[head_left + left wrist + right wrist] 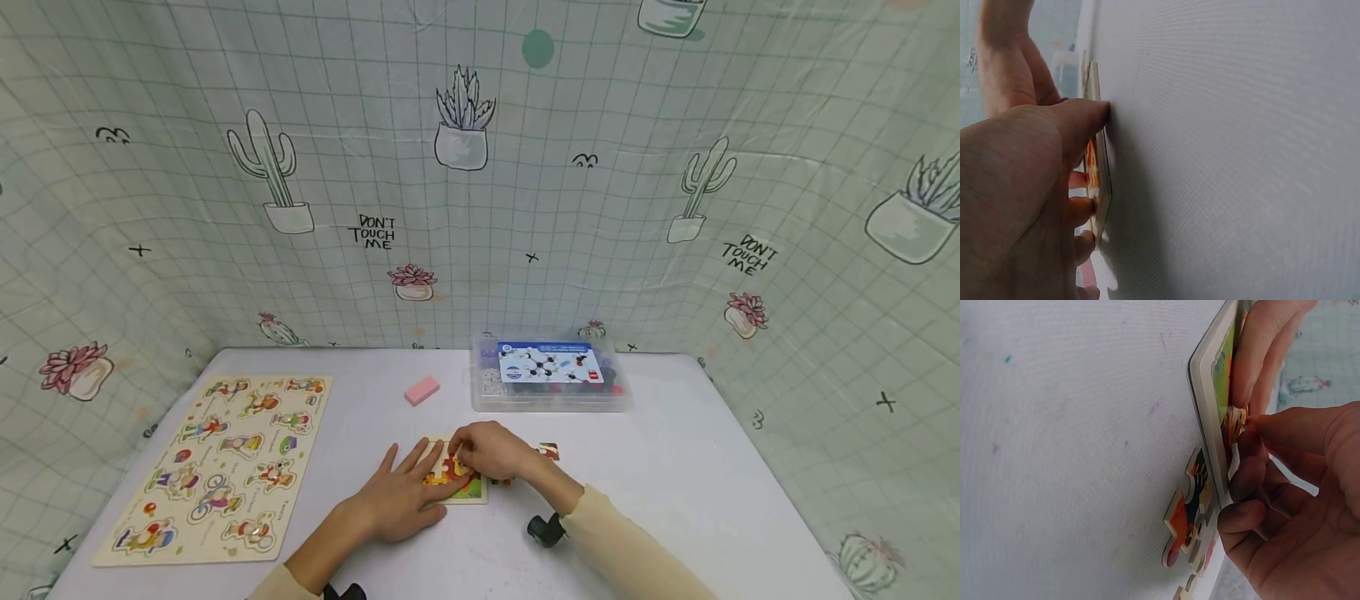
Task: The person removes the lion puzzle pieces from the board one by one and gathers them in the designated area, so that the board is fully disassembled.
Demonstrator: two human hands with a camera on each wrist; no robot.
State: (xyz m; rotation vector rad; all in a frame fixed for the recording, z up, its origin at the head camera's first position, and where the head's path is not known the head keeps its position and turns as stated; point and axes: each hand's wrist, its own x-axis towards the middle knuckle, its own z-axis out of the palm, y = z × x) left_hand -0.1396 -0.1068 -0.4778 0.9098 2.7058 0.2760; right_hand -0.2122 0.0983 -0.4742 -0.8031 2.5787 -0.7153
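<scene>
A small jigsaw puzzle board (474,495) with a pale rim lies on the table, partly hidden by both hands. My left hand (401,504) rests on it with fingers spread and straight; in the left wrist view the thumb touches the near edge. Over the board's right part, my right hand (491,450) pinches a small puzzle piece (1238,420) between thumb and fingers, at the picture's surface. Whether the piece is seated cannot be told. Loose puzzle pieces (1176,528) lie beside the board's right edge, close under the right hand.
A large wooden board with printed figures (255,502) lies at the left. Behind the hands are a pink block (422,391) and a clear plastic box (551,402) with a labelled lid. Another loose piece (549,451) lies right of the right hand. A patterned cloth hangs behind the table.
</scene>
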